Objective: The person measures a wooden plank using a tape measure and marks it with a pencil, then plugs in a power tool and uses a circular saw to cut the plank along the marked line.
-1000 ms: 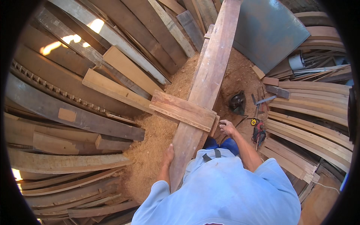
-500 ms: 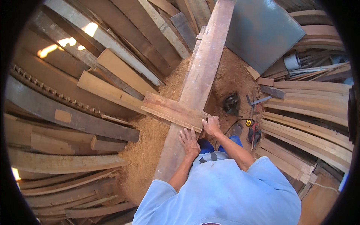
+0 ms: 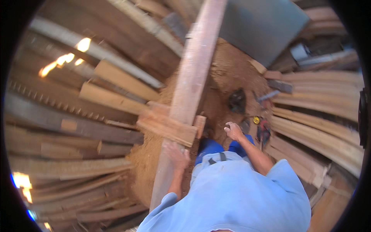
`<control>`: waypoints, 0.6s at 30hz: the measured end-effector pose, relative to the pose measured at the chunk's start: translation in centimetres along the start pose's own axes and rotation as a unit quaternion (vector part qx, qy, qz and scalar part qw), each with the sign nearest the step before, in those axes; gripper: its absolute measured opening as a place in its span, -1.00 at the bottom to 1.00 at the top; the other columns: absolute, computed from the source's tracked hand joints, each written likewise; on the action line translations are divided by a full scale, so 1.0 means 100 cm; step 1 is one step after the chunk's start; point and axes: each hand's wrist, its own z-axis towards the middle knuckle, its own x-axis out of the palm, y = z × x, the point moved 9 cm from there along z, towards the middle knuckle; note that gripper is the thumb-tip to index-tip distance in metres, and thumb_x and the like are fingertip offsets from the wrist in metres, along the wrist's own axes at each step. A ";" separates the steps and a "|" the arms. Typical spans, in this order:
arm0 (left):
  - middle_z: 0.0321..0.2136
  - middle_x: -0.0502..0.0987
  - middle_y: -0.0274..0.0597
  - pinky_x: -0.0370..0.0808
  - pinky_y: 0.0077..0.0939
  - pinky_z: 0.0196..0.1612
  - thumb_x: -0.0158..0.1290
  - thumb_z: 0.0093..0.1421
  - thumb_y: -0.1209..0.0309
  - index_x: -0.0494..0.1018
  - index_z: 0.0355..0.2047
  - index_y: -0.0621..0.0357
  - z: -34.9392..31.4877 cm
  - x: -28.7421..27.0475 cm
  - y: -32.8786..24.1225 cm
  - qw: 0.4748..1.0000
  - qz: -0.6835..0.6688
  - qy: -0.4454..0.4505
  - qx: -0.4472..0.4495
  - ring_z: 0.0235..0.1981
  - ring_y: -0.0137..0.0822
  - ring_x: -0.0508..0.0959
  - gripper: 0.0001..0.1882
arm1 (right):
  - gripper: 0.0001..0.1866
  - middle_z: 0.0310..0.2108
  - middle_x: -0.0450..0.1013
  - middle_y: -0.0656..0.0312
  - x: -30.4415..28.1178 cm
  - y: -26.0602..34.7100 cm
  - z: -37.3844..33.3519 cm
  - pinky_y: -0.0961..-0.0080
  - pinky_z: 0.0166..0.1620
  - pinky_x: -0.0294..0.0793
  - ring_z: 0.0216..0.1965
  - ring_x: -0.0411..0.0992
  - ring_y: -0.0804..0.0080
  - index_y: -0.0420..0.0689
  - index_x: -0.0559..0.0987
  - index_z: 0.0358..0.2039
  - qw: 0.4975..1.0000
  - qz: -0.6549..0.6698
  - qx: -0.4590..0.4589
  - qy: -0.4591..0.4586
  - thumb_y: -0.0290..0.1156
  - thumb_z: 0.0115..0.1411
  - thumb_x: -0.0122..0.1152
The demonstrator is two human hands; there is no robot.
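A long wooden plank (image 3: 195, 73) runs away from me, with a short board (image 3: 166, 127) lying crosswise on it. A second short wood piece shows partly from behind that board, its end (image 3: 200, 126) sticking out on the right. My left hand (image 3: 176, 155) lies on the long plank just below the short board's near edge. Its fingers are stretched out, though blurred. Off to the right of the boards, my right hand (image 3: 234, 131) is in the air, holding nothing, with its fingers loosely bent and apart.
Stacked timber (image 3: 112, 102) lines the left and more boards (image 3: 317, 127) the right. A grey-blue panel (image 3: 262, 31) leans at the back. On the sawdust floor (image 3: 228, 65) are a dark object (image 3: 237, 101), a yellow tape measure (image 3: 256, 120) and a red-black tool (image 3: 264, 131).
My right hand has let go of the short board's end and moved right. The short board has shifted left and nearer, uncovering the second piece's end. The view has swung and blurred.
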 end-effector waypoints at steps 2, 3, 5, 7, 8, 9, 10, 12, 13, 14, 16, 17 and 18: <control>0.36 -0.19 0.46 -0.25 0.25 0.37 0.03 0.20 0.20 0.00 0.34 0.35 0.041 -0.027 -0.017 0.994 -0.007 -0.098 0.056 0.39 0.38 -0.25 -0.19 | -0.52 -0.07 0.49 -0.21 -0.021 -0.075 -0.009 0.14 0.13 0.39 0.04 0.44 -0.12 -0.30 0.57 -0.10 0.998 0.001 0.049 -0.047 -0.17 0.11 0.13; 0.35 -0.17 0.45 -0.24 0.25 0.37 0.03 0.19 0.20 0.02 0.33 0.34 0.066 -0.040 -0.034 0.986 -0.019 -0.140 0.088 0.39 0.37 -0.23 -0.20 | -0.54 -0.09 0.50 -0.22 -0.028 -0.118 -0.014 0.13 0.11 0.40 0.03 0.44 -0.13 -0.29 0.59 -0.14 0.995 0.005 0.072 -0.070 -0.17 0.10 0.13; 0.35 -0.12 0.45 -0.22 0.26 0.36 0.02 0.20 0.22 0.03 0.33 0.34 0.121 -0.049 -0.065 0.979 0.004 -0.152 0.135 0.38 0.37 -0.16 -0.23 | -0.63 -0.20 0.53 -0.16 -0.042 -0.194 -0.024 0.09 0.01 0.43 -0.09 0.48 -0.12 -0.27 0.62 -0.28 0.985 -0.027 0.146 -0.088 -0.20 0.09 0.14; 0.34 -0.11 0.44 -0.19 0.23 0.37 -0.01 0.22 0.22 0.01 0.34 0.33 0.172 -0.040 -0.091 0.976 0.041 -0.130 0.168 0.38 0.36 -0.12 -0.23 | -0.69 -0.32 0.53 -0.12 -0.040 -0.285 -0.039 0.05 -0.08 0.44 -0.20 0.49 -0.13 -0.25 0.62 -0.41 0.975 -0.048 0.176 -0.130 -0.21 0.08 0.16; 0.34 -0.10 0.44 -0.18 0.21 0.37 -0.02 0.22 0.23 0.00 0.34 0.33 0.194 -0.032 -0.106 0.974 0.058 -0.118 0.186 0.38 0.35 -0.10 -0.23 | -0.70 -0.37 0.51 -0.11 -0.031 -0.340 -0.048 0.02 -0.12 0.43 -0.24 0.49 -0.13 -0.24 0.60 -0.47 0.968 -0.059 0.176 -0.169 -0.22 0.07 0.17; 0.34 -0.09 0.44 -0.16 0.18 0.37 -0.03 0.23 0.23 -0.01 0.35 0.34 0.213 -0.021 -0.111 0.975 0.049 -0.105 0.190 0.37 0.35 -0.09 -0.23 | -0.71 -0.43 0.50 -0.10 -0.023 -0.378 -0.054 -0.01 -0.16 0.43 -0.29 0.48 -0.14 -0.22 0.59 -0.53 0.962 -0.071 0.171 -0.203 -0.22 0.06 0.18; 0.34 -0.08 0.43 -0.15 0.15 0.38 -0.05 0.23 0.24 -0.02 0.35 0.34 0.229 -0.007 -0.110 0.977 0.043 -0.093 0.188 0.37 0.34 -0.08 -0.23 | -0.71 -0.44 0.49 -0.10 -0.014 -0.398 -0.052 0.00 -0.17 0.42 -0.29 0.47 -0.13 -0.22 0.58 -0.53 0.965 -0.055 0.147 -0.209 -0.22 0.06 0.18; 0.33 -0.06 0.43 -0.12 0.09 0.38 -0.08 0.25 0.24 -0.05 0.36 0.35 0.243 0.013 -0.114 0.977 0.054 -0.098 0.184 0.36 0.32 -0.05 -0.24 | -0.71 -0.46 0.47 -0.09 0.004 -0.429 -0.051 0.02 -0.18 0.41 -0.28 0.46 -0.11 -0.22 0.57 -0.54 0.972 -0.026 0.101 -0.211 -0.21 0.07 0.17; 0.33 -0.05 0.43 -0.11 0.07 0.39 -0.09 0.25 0.24 -0.06 0.36 0.35 0.242 0.017 -0.114 0.974 0.069 -0.118 0.181 0.36 0.32 -0.04 -0.24 | -0.71 -0.42 0.47 -0.10 0.011 -0.444 -0.047 0.04 -0.17 0.41 -0.25 0.45 -0.10 -0.22 0.57 -0.50 0.969 -0.051 0.110 -0.216 -0.21 0.08 0.17; 0.33 -0.05 0.43 -0.11 0.04 0.39 -0.11 0.26 0.24 -0.07 0.37 0.36 0.239 0.019 -0.110 0.971 0.092 -0.135 0.174 0.36 0.31 -0.04 -0.24 | -0.71 -0.38 0.47 -0.11 0.021 -0.447 -0.036 0.06 -0.15 0.42 -0.22 0.45 -0.09 -0.21 0.57 -0.46 0.968 -0.072 0.115 -0.213 -0.20 0.10 0.17; 0.32 -0.03 0.44 -0.10 0.02 0.39 -0.12 0.27 0.24 -0.07 0.37 0.37 0.236 0.016 -0.106 0.969 0.091 -0.147 0.180 0.35 0.31 -0.01 -0.25 | -0.62 -0.19 0.47 -0.15 0.036 -0.461 -0.004 0.09 -0.03 0.42 -0.07 0.43 -0.11 -0.23 0.55 -0.27 0.970 -0.038 0.175 -0.167 -0.14 0.11 0.19; 0.34 -0.04 0.40 -0.11 0.00 0.40 -0.19 0.32 0.18 -0.07 0.36 0.38 0.235 0.013 -0.102 0.968 0.091 -0.146 0.184 0.37 0.27 -0.04 -0.27 | -0.51 -0.04 0.46 -0.20 0.043 -0.477 0.013 0.09 0.08 0.41 0.04 0.41 -0.15 -0.25 0.53 -0.11 0.965 0.016 0.234 -0.122 -0.09 0.10 0.22; 0.34 -0.05 0.38 -0.12 -0.01 0.40 -0.23 0.34 0.15 -0.07 0.36 0.38 0.242 0.013 -0.116 0.968 0.065 -0.131 0.205 0.38 0.25 -0.05 -0.27 | -0.43 0.00 0.44 -0.20 0.068 -0.533 0.015 0.11 0.12 0.40 0.08 0.38 -0.16 -0.23 0.48 0.00 0.950 0.095 0.257 -0.147 -0.10 0.08 0.26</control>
